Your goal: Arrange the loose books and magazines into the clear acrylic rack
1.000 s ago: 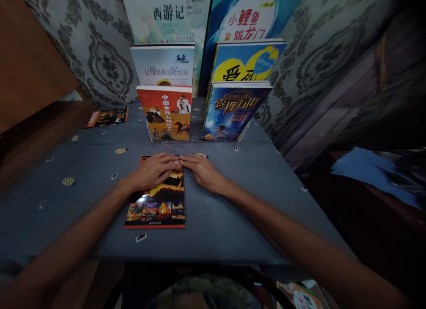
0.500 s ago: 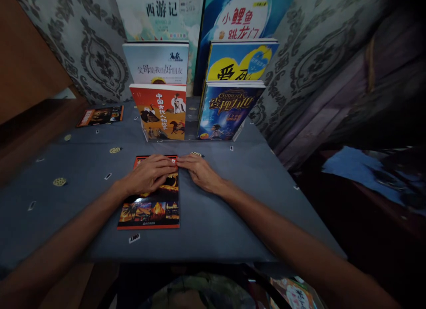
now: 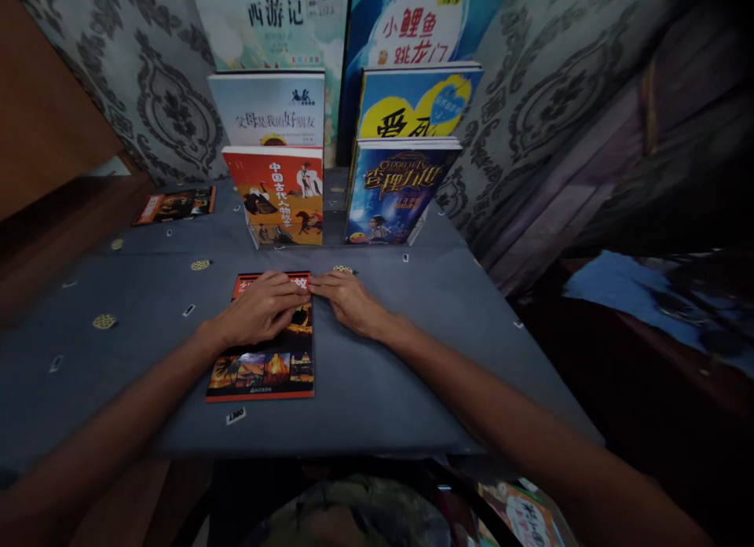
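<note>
A red and black picture book [image 3: 265,366] lies flat on the grey cloth table [image 3: 382,374]. My left hand [image 3: 259,307] rests palm down on the book's upper half, fingers stretched out. Just off the book's right edge, my right hand [image 3: 347,299] lies on the cloth, its fingertips touching the book's top right corner beside my left fingertips. Neither hand lifts the book.
Several books stand in a tiered rack at the back: an orange one [image 3: 280,193] and a dark blue one [image 3: 394,189] in front. Another book [image 3: 173,205] lies flat at the far left. Small tags and round tokens [image 3: 104,321] dot the cloth. Patterned wallpaper lies behind.
The whole view has drifted slightly left and down; both hands keep their pose on the book's top edge.
</note>
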### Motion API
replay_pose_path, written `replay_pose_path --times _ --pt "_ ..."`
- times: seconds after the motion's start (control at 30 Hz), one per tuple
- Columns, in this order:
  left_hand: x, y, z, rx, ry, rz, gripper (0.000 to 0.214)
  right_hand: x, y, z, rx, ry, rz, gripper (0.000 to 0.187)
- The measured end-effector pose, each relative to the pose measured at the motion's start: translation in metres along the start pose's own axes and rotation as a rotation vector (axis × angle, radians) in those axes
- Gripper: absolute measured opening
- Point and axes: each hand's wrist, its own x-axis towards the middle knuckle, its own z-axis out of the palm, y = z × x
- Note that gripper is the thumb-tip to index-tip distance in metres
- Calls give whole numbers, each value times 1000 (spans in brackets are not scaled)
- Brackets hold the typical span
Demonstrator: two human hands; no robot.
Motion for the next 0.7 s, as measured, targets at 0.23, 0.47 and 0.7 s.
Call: replay_pose_path --times 0.23,0.47,0.7 --pt "-2 2 0 41 2 -12 34 0 -5 -4 -40 -22 -4 47" --pt "-3 3 -2 44 22 36 35 -5 -14 -8 -54 -16 -43 43" --pt "-3 5 -4 135 -13 47 35 -3 -14 -8 -102 -54 -16 44"
